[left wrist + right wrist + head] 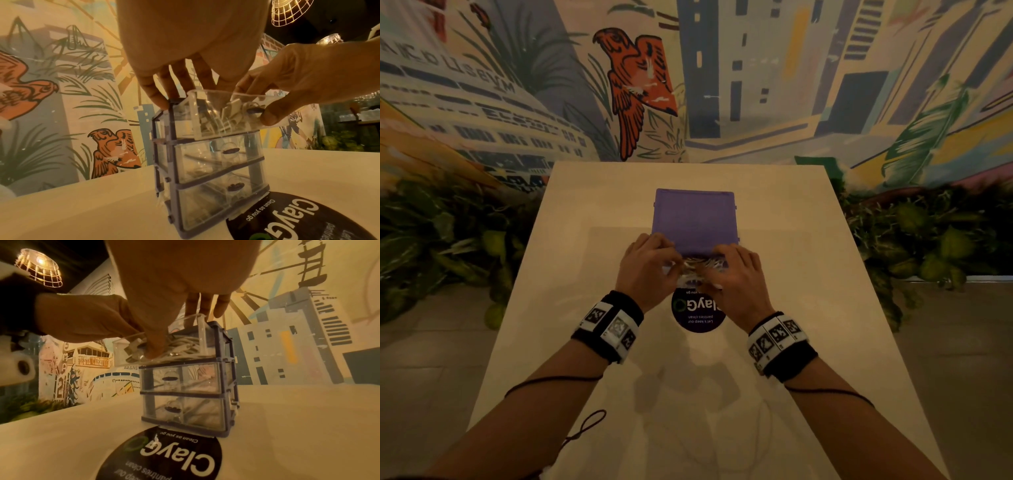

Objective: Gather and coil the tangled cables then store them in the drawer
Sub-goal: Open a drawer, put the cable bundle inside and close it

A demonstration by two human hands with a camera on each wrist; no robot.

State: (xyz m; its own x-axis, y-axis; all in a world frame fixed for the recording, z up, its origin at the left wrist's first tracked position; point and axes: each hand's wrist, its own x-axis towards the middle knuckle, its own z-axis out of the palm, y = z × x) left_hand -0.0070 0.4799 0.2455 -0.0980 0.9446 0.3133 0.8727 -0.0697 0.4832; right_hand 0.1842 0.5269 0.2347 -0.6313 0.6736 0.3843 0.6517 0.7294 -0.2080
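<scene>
Overhead, from the head view, both hands meet at the front of a small purple drawer unit [694, 219] standing on a pale table [592, 212]. The left hand [645, 265] and right hand [736, 275] bracket the pulled-out top drawer [700, 265], where pale cables [705, 263] show between the fingers. A dark round sticker [700, 317] lies on the table just in front of the unit.

Next, the left wrist view shows the left fingers [162, 91] spread and pressing down on the unit's top corner, while the right thumb and fingers pinch the clear drawer's front beside its knob [255, 110]. White cables [226, 113] lie inside that drawer.

Finally, the right wrist view shows the right thumb [156, 345] against the drawer front, with fingers reaching over its rim. The cables [185, 344] sit coiled inside. The two lower drawers [185, 395] are closed.
</scene>
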